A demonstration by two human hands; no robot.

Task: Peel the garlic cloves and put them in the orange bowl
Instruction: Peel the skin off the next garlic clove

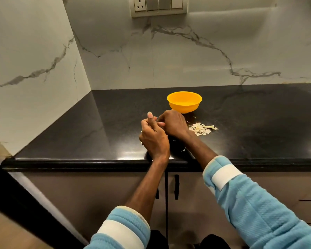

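Judging from here, the garlic clove is hidden where my left hand and right hand meet, fingers curled together, just before the orange bowl. Whether they actually pinch it I cannot tell. It should be light and firm, with brittle skin (see the peels alongside), and slippery once bare. I'd grip its ends.

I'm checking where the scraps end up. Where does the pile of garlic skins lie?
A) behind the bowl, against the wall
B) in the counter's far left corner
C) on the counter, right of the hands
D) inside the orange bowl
C: the pile of garlic skins lies on the black counter just right of the right hand, on the near side of the orange bowl.
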